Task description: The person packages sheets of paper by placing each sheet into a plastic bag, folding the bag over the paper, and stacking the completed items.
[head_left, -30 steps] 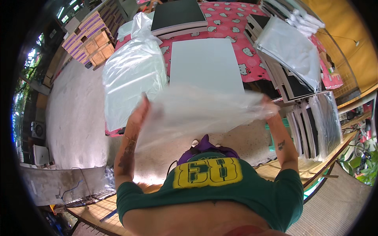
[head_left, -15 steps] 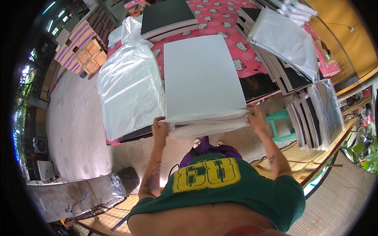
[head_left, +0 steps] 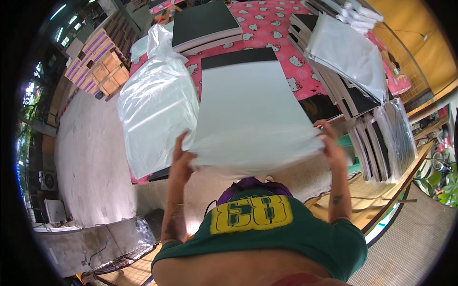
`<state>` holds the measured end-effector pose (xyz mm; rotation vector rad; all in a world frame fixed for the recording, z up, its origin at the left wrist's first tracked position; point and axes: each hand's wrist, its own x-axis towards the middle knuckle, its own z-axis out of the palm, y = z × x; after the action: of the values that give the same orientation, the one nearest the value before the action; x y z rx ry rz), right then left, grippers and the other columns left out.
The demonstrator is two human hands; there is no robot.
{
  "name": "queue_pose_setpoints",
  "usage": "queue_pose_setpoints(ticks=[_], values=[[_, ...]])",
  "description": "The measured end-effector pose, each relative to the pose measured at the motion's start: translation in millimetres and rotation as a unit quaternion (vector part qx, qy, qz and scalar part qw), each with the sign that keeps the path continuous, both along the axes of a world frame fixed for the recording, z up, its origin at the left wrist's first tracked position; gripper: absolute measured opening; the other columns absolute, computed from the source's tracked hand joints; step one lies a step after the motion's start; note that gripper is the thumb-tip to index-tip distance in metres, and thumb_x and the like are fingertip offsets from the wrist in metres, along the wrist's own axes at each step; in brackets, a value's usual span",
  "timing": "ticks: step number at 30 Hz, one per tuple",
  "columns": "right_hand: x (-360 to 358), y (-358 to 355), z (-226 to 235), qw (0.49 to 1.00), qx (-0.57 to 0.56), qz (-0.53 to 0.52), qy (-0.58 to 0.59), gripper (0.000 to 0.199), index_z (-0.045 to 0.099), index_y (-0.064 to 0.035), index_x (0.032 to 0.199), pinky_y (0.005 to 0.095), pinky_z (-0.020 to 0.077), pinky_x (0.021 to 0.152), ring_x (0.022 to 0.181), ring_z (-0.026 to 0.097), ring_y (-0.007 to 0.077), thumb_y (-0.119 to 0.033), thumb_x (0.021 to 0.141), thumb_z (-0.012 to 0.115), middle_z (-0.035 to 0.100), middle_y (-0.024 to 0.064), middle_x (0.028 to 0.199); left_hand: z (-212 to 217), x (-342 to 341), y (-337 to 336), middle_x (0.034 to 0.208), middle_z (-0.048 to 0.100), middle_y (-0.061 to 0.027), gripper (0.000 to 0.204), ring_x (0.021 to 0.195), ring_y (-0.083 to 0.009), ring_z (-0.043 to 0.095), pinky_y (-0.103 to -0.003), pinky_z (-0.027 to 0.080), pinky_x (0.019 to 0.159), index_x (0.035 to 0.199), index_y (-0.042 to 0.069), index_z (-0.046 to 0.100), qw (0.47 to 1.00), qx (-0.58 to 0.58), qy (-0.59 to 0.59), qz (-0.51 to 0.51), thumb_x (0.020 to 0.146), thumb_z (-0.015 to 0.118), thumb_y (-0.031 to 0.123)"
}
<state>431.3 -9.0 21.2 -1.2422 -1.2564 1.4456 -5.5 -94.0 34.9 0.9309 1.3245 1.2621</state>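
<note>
- A stack of cardboard boxes [head_left: 98,69] is standing at the far left, beside the bare concrete floor [head_left: 88,157].
- A heap of clear plastic [head_left: 160,107] is lying on the left side of the table, shining where light is catching its creases.
- The left hand [head_left: 181,159] is gripping the left end of a clear plastic film [head_left: 257,148], its thumb and fingers bent at the edge; blur is hiding exactly how the fingertips are meeting.
- A stack of black-topped boards [head_left: 207,21] is resting farther back on the table.
- A black panel [head_left: 238,57] is showing as a strip past the far end of the white board.
- The white board [head_left: 250,97] is lying flat at the middle of the table's near side, in front of the person, with its near end reaching in between the two hands.
- The film is stretching from hand to hand across that near end; I cannot tell whether it is also running underneath.
- A pink patterned tablecloth [head_left: 260,28] is covering the table behind the board.
- The right hand [head_left: 330,140] is pinching the film's right end between thumb and fingers, slightly blurred.
- Flat plastic bags [head_left: 348,52] are lying on a pile of boards at the right.
- Upright boards [head_left: 377,148] are standing below that pile, some of them wearing clear wrapping.
- Green leaves [head_left: 441,190] are showing at the far right.
</note>
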Motion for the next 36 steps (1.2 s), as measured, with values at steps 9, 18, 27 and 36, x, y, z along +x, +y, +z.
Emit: queue_pose_setpoints(ticks=[9, 18, 27, 36], values=[[-58.3, 124.0, 159.7, 0.887, 0.146, 0.028, 0.438, 0.036, 0.045, -0.0033, 0.125, 0.0402, 0.0414, 0.096, 0.109, 0.053, 0.0215, -0.012, 0.091, 0.050, 0.054, 0.0110, 0.122, 131.9, -82.5, 161.1, 0.116, 0.056, -0.0082, 0.033, 0.107, -0.0250, 0.053, -0.042, 0.042, 0.093, 0.121, 0.006, 0.047, 0.846, 0.348, -0.369, -0.167, 0.089, 0.051, 0.014], [-106.3, 250.3, 12.6, 0.883, -0.026, -0.046, 0.466, 0.018, 0.058, -0.0116, 0.101, 0.0363, 0.0457, 0.077, 0.092, 0.059, 0.0175, -0.025, 0.090, 0.053, 0.064, 0.0034, 0.095, -46.8, -117.3, 300.7, 0.083, 0.062, -0.0009, 0.009, 0.077, -0.0162, 0.058, -0.033, 0.045, 0.068, 0.096, 0.010, 0.058, 0.894, 0.109, -0.432, 0.055, 0.090, 0.053, 0.015], [-58.2, 232.6, -140.5, 0.915, 0.246, -0.270, -0.169, 0.031, 0.057, -0.0009, 0.103, 0.0342, 0.0431, 0.081, 0.084, 0.057, 0.0228, -0.028, 0.087, 0.057, 0.059, 0.0095, 0.097, -139.6, -17.9, 286.9, 0.101, 0.052, -0.0129, 0.025, 0.093, -0.0254, 0.050, -0.035, 0.042, 0.080, 0.094, 0.000, 0.057, 0.932, 0.169, 0.307, 0.095, 0.087, 0.059, 0.024], [130.3, 195.6, 75.5, 0.914, 0.173, -0.365, -0.033, 0.053, 0.045, 0.0097, 0.121, 0.0316, 0.0435, 0.085, 0.099, 0.054, 0.0215, -0.022, 0.083, 0.065, 0.057, 0.0160, 0.109, 40.9, 177.1, 361.9, 0.085, 0.057, -0.0032, 0.030, 0.076, -0.0133, 0.056, -0.028, 0.049, 0.066, 0.102, 0.001, 0.058, 0.974, 0.134, -0.073, -0.169, 0.086, 0.062, 0.026]])
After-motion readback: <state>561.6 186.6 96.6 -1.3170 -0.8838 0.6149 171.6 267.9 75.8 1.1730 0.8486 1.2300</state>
